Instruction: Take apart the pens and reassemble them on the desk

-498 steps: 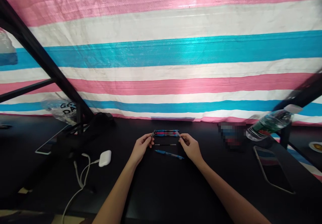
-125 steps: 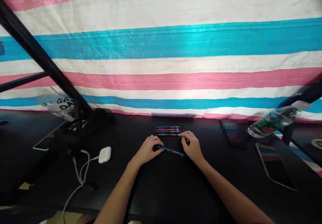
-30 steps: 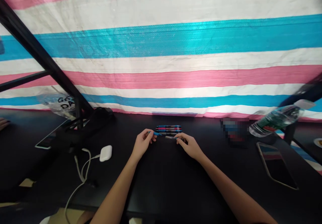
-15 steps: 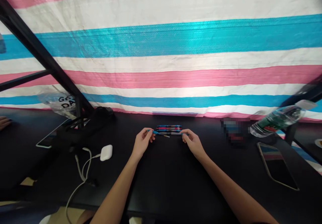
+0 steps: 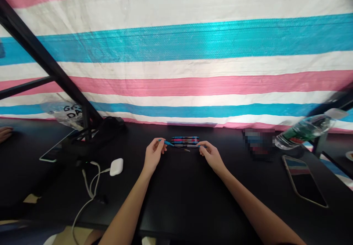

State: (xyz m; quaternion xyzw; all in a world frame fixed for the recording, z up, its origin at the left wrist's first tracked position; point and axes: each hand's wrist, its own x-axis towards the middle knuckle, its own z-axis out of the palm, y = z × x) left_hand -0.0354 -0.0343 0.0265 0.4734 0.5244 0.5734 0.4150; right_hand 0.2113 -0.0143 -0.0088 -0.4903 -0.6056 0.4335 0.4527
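Note:
Between the thumb and fingers of my left hand (image 5: pixel 154 153) is the blue pen barrel (image 5: pixel 167 142), its free end pointing right and slightly down. A thin pen refill (image 5: pixel 184 149) lies just beyond that end; whether the two touch I cannot tell. My right hand (image 5: pixel 211 154) pinches the blue-tipped right end of a grey pen piece (image 5: pixel 191 146). Behind these, several pens lie side by side, among them a blue pen (image 5: pixel 184 137) and a pink pen (image 5: pixel 183 140).
On the black table (image 5: pixel 176 197), a white earphone case (image 5: pixel 116 167) with a cable (image 5: pixel 95 180) sits left. A phone (image 5: pixel 305 180) and a tilted water bottle (image 5: pixel 303 131) are right. Another person's hand (image 5: pixel 4 133) rests far left. A striped sheet (image 5: pixel 176 87) hangs behind.
My left hand has moved a little left with the blue barrel. The refill shows farther right and more of its length is visible. My right hand has stayed put.

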